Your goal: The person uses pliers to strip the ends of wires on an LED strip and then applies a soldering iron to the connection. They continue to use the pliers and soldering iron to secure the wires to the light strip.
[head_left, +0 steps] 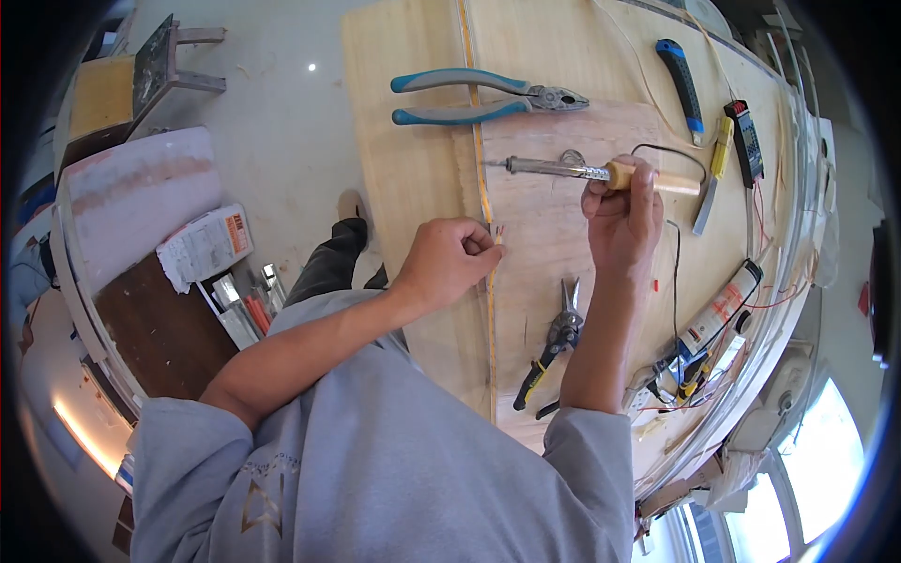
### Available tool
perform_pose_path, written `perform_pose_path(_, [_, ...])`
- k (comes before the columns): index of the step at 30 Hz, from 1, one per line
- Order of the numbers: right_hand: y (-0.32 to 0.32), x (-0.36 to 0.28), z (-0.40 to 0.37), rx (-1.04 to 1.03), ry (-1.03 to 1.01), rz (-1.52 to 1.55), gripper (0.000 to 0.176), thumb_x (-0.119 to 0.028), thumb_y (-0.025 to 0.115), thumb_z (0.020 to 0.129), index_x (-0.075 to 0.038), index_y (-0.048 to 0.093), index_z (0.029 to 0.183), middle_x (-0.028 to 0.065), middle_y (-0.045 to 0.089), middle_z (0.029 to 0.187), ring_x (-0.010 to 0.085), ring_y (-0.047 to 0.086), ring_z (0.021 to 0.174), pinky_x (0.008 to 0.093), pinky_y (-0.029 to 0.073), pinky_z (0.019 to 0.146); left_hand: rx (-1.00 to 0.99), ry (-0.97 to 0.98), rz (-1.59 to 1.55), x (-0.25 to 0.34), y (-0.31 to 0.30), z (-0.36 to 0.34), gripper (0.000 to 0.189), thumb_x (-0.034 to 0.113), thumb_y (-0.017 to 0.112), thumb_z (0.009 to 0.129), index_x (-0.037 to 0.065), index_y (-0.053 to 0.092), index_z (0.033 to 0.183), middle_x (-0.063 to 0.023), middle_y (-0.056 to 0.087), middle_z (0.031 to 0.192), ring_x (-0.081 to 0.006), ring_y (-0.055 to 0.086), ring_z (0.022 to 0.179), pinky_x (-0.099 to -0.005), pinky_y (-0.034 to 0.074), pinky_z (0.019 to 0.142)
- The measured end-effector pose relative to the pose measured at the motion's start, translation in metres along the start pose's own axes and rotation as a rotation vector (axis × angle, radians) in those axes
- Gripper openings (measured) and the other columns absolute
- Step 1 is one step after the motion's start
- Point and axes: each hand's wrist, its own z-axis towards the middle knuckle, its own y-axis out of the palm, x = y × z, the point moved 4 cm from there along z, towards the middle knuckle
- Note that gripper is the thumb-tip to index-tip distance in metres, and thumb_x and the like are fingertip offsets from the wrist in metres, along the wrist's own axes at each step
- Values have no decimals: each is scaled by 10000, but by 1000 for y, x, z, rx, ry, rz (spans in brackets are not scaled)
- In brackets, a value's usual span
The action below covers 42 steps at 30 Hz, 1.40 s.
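My right hand (624,211) grips a soldering iron (561,170) by its pale wooden handle. The iron's metal barrel lies level, its tip pointing left over a narrow yellow-orange strip (476,122) set along the board. My left hand (450,258) is closed in a pinch on a small pale wire end (498,235) with two reddish tips, close beside that strip. The iron's tip is apart from the wire end. Blue-grey pliers (488,96) lie across the strip beyond both hands. Tin snips (560,338) rest between my forearms, partly hidden by the right one.
On the wooden board (404,178) to the right lie a blue-black utility knife (680,89), a yellow cutter (715,174), a black-and-red device (744,141) and a sealant tube (721,305). A dark cord (678,272) crosses there. A bag (206,246) sits on the left.
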Motion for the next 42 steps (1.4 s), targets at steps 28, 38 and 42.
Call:
perform_pose_path(28, [-55,13,-22,94,-40,-372,168,-164,554,921,-8,549,857,70,572,670,116,534,517,230,439,459,-143,-106,-376,-16,1,3,160,96,645,873,-52,592,850,-67,625,695,-107,615,560,-228,538,511])
perform_pose_path(38, [-53,13,-22,90,-51,-438,169,-167,568,919,-9,556,861,71,588,677,109,541,518,224,438,460,-129,-128,-332,-12,0,2,163,95,652,868,-54,597,832,-64,621,674,-104,612,550,-225,532,505])
perform_pose_path(42, [-52,13,-21,66,-64,-422,181,-178,571,919,-10,558,854,67,588,678,106,540,517,219,435,458,-123,-129,-327,-11,0,2,156,90,652,866,-53,597,836,-62,621,672,-102,613,552,-224,529,503])
